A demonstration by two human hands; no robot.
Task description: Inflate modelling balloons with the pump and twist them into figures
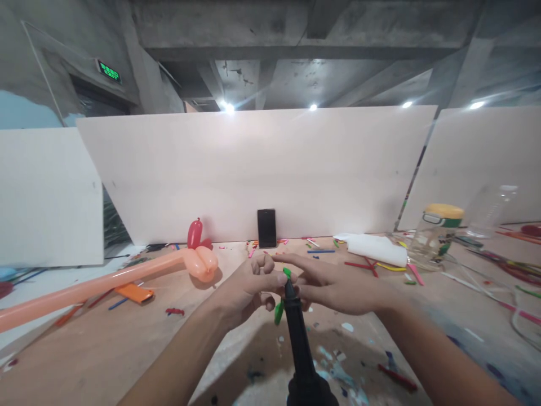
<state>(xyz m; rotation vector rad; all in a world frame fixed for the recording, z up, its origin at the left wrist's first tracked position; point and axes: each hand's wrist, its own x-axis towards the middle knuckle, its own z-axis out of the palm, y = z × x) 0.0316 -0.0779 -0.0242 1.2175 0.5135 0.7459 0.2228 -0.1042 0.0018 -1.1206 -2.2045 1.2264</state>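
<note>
While the left hand (249,287) pinches a limp, green rubber balloon (278,313) at the tapered tip of a black plastic pump (298,338), the right hand (338,285) curls beside it, its hold too hidden to tell. Step judged: fitting balloon to tip; next move calls for a snug seat. Balloon slack, uninflated, one end dangling, above the brown, paint-flecked surface (97,355), inward of its near edge.

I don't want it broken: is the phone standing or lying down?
Standing: the black smartphone has its short edge on the table, long sides running up.
</note>
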